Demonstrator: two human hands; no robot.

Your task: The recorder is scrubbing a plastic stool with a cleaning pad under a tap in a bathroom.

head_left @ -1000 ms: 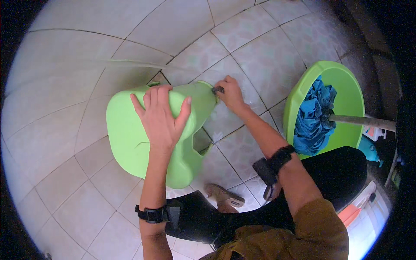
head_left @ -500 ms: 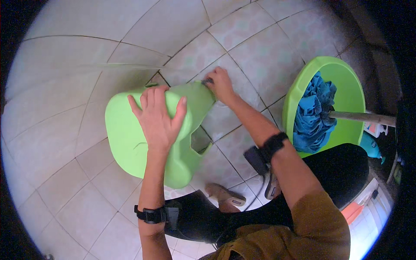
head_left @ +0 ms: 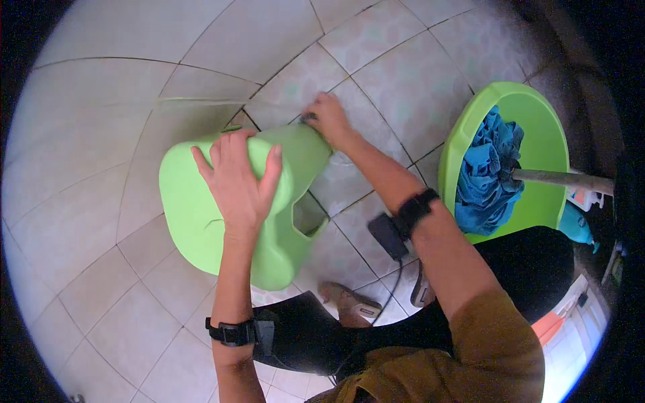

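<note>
A light green plastic stool (head_left: 191, 201) lies tipped over on the tiled floor, its seat facing left. Across the seat's edge rests my left hand (head_left: 238, 178), its fingers and thumb spread against the plastic. My right hand (head_left: 329, 121) is at the far end of a stool leg (head_left: 302, 144), fingers curled round a small dark thing (head_left: 308, 117). Its kind is hard to make out, as the fingers cover most of it.
To the right stands a green basin (head_left: 547, 134) holding crumpled blue cloth (head_left: 487, 174), with a wooden stick (head_left: 564, 180) reaching into it. A teal bottle (head_left: 575, 225) lies beside the basin. A pale streak (head_left: 201, 101) runs across the view beyond the stool.
My right hand has moved a little away from me and to the left along the stool leg with the dark thing. The left hand and the stool have shifted slightly left.
</note>
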